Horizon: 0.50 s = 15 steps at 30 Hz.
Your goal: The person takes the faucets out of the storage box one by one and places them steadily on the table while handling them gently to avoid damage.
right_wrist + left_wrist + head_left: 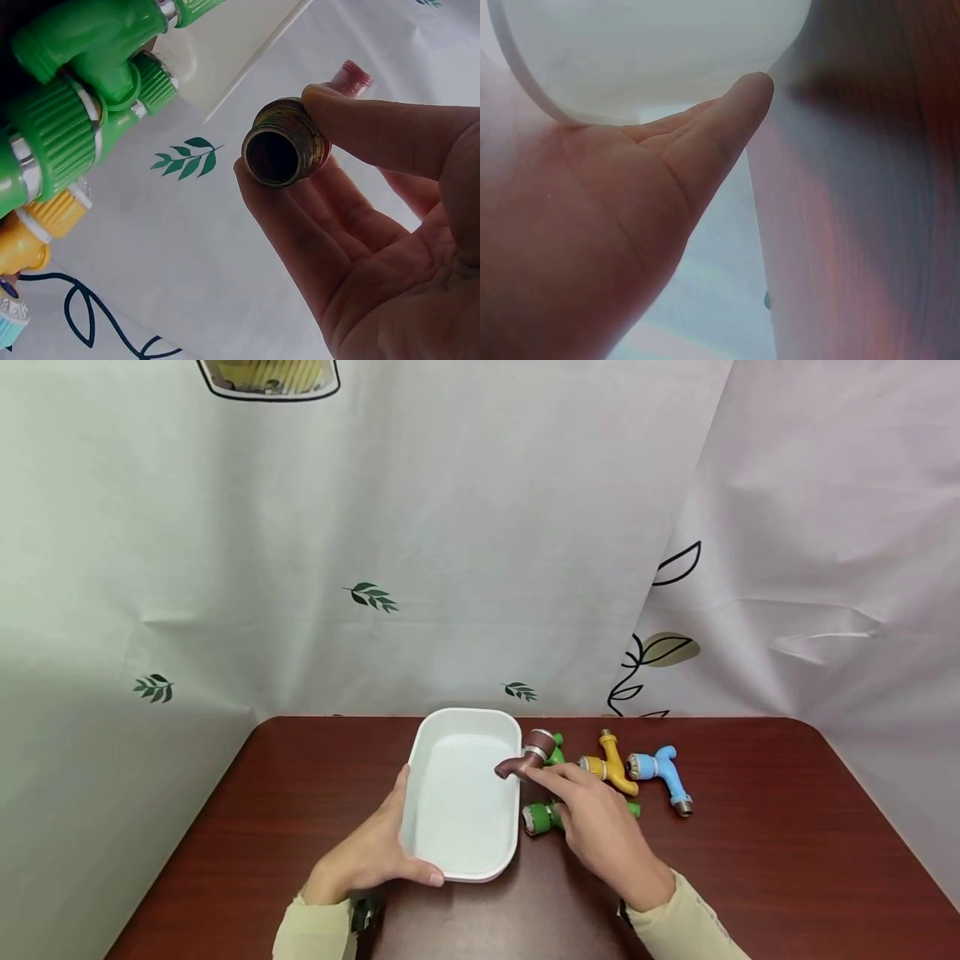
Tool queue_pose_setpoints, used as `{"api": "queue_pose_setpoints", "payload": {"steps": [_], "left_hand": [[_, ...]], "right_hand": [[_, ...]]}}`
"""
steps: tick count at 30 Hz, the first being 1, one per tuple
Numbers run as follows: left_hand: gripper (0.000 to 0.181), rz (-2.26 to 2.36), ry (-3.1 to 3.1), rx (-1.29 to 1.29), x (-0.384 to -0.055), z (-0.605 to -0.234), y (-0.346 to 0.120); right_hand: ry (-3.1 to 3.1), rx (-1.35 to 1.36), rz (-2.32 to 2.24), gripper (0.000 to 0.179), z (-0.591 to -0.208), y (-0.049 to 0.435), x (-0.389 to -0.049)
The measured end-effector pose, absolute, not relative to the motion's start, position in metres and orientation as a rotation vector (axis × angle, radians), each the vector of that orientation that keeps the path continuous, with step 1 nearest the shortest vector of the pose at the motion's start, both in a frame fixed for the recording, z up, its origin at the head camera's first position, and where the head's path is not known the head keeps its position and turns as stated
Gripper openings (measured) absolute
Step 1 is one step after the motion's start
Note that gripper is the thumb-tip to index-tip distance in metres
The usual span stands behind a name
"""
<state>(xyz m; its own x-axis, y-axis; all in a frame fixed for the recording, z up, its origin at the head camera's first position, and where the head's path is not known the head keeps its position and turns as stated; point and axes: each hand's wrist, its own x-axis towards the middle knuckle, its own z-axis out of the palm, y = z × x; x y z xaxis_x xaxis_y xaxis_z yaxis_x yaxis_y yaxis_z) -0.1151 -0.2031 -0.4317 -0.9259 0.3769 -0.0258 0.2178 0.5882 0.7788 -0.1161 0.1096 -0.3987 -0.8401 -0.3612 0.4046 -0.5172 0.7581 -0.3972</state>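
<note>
Between its thumb and fingertips, my right hand (603, 827) pinches a brown tap (536, 747) by its threaded inlet, the spout over the right rim of a white tray (461, 785). The round open end of the brown tap (274, 156) faces the right wrist view. My left hand (367, 852) lies against the outside of the tray's near left corner, thumb along the near edge and fingers along the left wall. Straight fingers (720, 142) touch the tray wall in the left wrist view. Under the right hand lies a green tap (542, 818), partly hidden.
Another green tap (556, 750) shows behind the brown one. To the right lie a yellow tap (611, 764) and a light blue tap (663, 772) on the dark red wooden table (765, 827). A pale leaf-printed cloth (450, 527) hangs behind the table's far edge.
</note>
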Motion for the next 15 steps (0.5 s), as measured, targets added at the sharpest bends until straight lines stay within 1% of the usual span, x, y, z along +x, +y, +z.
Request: {"api": "queue_pose_setpoints", "payload": {"steps": [6, 15], "left_hand": [[0.157, 1.204, 2.629, 0.437, -0.113, -0.431, -0.203], [0.157, 1.206, 2.620, 0.425, -0.114, -0.431, -0.204]], "right_hand": [[-2.637, 0.682, 0.699, 0.063, -0.400, 0.119, -0.111], [-2.634, 0.663, 0.679, 0.065, -0.401, 0.133, -0.107]]}}
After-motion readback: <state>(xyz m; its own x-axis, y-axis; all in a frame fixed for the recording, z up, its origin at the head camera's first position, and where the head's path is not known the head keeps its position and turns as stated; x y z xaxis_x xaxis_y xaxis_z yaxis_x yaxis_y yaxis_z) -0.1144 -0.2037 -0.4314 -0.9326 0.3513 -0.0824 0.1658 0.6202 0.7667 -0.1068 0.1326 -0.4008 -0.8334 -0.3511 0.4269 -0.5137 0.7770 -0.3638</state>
